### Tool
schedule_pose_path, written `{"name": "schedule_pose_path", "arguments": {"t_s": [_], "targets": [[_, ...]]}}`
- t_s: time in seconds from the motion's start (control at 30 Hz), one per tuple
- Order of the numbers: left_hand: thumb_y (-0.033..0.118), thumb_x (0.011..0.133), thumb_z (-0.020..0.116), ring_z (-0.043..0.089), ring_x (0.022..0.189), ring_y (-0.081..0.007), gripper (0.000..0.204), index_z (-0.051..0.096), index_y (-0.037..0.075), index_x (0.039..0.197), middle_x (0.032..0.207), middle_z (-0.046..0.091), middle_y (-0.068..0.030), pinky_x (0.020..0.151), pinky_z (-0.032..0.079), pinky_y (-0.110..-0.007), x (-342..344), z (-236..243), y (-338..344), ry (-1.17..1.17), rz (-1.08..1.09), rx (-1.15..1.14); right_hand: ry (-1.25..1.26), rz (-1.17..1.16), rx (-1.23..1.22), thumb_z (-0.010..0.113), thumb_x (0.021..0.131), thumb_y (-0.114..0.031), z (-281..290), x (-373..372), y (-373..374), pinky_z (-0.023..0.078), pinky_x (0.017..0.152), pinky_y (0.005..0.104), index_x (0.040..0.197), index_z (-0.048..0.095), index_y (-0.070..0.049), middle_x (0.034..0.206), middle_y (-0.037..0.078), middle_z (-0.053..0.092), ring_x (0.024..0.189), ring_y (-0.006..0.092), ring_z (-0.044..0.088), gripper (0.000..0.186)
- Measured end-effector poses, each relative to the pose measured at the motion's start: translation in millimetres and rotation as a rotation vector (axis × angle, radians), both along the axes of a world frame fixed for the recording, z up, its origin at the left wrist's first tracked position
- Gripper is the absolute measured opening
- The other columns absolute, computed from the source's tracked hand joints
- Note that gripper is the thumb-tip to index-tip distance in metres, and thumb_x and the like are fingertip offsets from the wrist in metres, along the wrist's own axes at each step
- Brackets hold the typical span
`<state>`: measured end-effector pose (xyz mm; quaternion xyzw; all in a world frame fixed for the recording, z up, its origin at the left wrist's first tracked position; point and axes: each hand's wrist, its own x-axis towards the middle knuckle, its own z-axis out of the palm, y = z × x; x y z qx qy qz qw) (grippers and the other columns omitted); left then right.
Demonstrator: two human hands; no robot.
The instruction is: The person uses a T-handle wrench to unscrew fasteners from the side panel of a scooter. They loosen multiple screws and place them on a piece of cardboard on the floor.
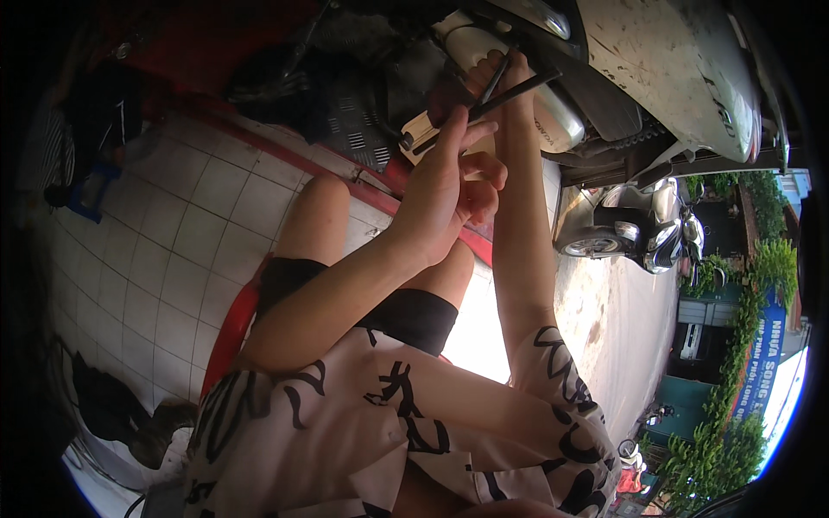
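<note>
My right hand [509, 78] is closed around dark metal tools at the scooter, with a long black bar [540, 79] angled across its fingers. My left hand [453, 186] is lower and nearer, upper fingers pinching the bar’s lower part, the other fingers curled. Behind them are a silver rounded part [557, 121] of a white scooter [673, 82] and a small tan piece [419, 129] beside black parts. Where the tools meet the scooter is hidden by my hands.
A black-and-red footboard area [345, 125] borders white floor tiles [181, 242]. A red seat [233, 324] is under me. A blue plastic item [95, 194] lies left. A parked scooter [635, 224], the street [630, 328], greenery and a blue sign are at right.
</note>
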<state>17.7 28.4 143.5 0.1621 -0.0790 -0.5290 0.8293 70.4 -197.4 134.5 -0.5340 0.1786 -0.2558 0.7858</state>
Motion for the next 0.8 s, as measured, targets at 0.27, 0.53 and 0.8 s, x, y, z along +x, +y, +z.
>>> {"name": "schedule_pose_path", "arguments": {"t_s": [0.27,0.53,0.8], "targets": [[0.038,0.093,0.059,0.044,0.054,-0.0068,0.043,0.05,0.009,0.123,0.08,0.051,0.0011,0.053,0.034,-0.021,5,-21,-25,0.284,-0.167,-0.304,0.089,0.119,-0.009,0.026,0.099,-0.04,7,-12,5,0.024,0.044,0.0312,0.058,0.033,-0.016,0.05,0.0,0.026,0.046,0.015,0.026,0.048],[0.015,0.09,0.062,0.066,0.078,-0.0184,0.041,0.043,0.012,0.126,0.093,0.059,-0.0047,0.056,0.046,-0.026,7,-14,-36,0.002,0.077,-0.174,0.099,0.127,0.063,0.025,0.099,-0.04,13,-19,8,0.022,0.044,0.0296,0.063,0.034,-0.014,0.052,-0.001,0.023,0.048,0.0133,0.021,0.046],[0.017,0.093,0.056,0.063,0.071,-0.0174,0.049,0.038,0.018,0.139,0.095,0.058,-0.0051,0.057,0.045,-0.027,4,-33,-42,-0.317,0.043,-0.059,0.096,0.145,0.082,0.045,0.097,-0.034,-5,-55,5,0.029,0.045,0.0266,0.076,0.053,-0.01,0.058,-0.002,0.042,0.049,0.0091,0.035,0.033]]}}
